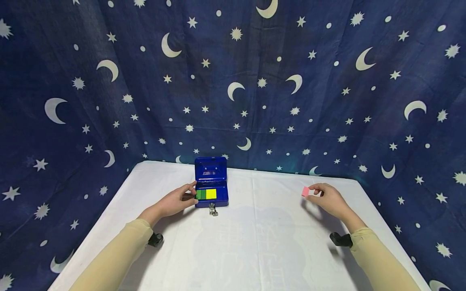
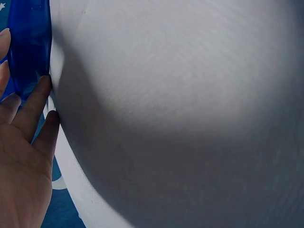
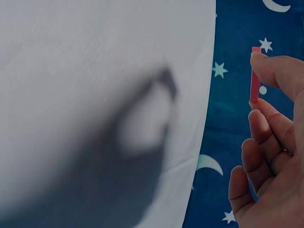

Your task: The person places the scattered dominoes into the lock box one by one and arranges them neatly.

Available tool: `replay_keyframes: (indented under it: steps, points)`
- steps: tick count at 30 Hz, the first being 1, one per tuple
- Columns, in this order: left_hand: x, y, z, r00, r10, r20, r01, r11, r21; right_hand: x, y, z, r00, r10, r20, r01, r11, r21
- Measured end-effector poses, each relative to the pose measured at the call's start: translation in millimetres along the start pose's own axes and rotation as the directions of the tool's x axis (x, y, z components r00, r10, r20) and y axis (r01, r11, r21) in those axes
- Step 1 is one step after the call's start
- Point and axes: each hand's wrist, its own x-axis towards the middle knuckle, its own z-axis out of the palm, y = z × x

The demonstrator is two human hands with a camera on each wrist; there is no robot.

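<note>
A small blue metal box (image 1: 223,201) stands left of centre with its lid (image 1: 211,167) raised. Inside it, green pieces (image 1: 201,195) and a yellow piece (image 1: 211,194) lie side by side. My left hand (image 1: 178,200) touches the box's left side, thumb near the front corner; the left wrist view has its fingers (image 2: 35,102) fairly straight against the blue wall. Well to the right, above the table, my right hand (image 1: 329,199) pinches a flat pink block (image 1: 305,191) between thumb and forefinger. Seen edge-on in the right wrist view, the pink block (image 3: 255,80) looks thin.
Silver metal hardware (image 1: 212,210), perhaps a lock with keys, is at the box's front. A white cloth (image 1: 255,242) covers the table. Behind and around it hangs a dark blue curtain (image 1: 255,109) with moons and stars. Each wrist wears a black device (image 1: 340,239).
</note>
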Motion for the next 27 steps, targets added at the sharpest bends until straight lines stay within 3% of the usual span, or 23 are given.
replay_keyframes:
  steps: [27]
  points:
    - [1.2,1.9,0.5,1.0,-0.02,-0.011,0.02,1.0,0.012,15.7,-49,18,0.993,-0.119,0.017,0.118,0.992,0.04]
